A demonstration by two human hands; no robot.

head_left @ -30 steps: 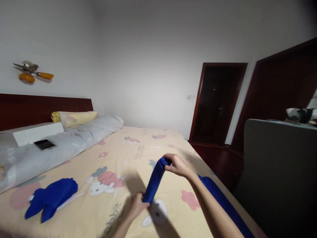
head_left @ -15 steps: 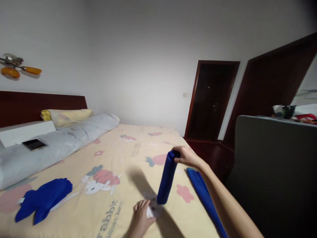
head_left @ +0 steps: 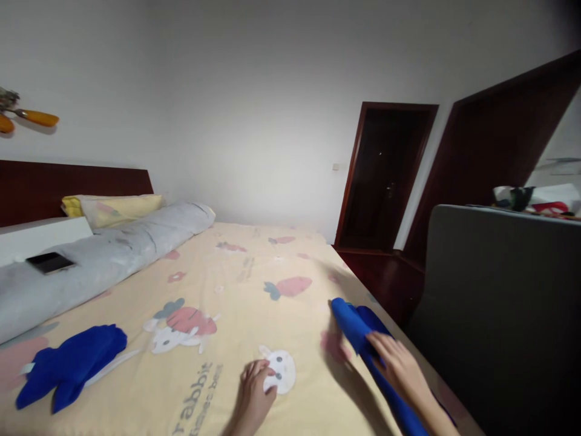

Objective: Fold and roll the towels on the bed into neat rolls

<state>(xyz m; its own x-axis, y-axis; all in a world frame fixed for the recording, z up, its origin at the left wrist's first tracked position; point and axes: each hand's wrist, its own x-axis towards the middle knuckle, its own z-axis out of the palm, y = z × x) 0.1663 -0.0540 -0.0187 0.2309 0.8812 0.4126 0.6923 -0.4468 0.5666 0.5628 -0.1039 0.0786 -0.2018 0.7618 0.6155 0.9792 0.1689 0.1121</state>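
**Blue rolls side by side at the bed's edge**

My right hand (head_left: 394,363) lies flat on the rolled blue cloths (head_left: 358,324), fingers loosely spread, pressing so they stay wound. My left hand (head_left: 255,392) rests empty on the cartoon bedsheet (head_left: 218,284), fingers relaxed together, bracing me. A crumpled blue cloth (head_left: 68,366) lies well left of my fingers.

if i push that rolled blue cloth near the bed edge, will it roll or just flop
The rolled blue cloth looks round and tightly wound, so a sideways push would probably roll it, perhaps toward the nearby bed edge. Lifted by one end it would likely sag, being soft fabric. The right hand lies on it, and the soft bedsheet should slow it.
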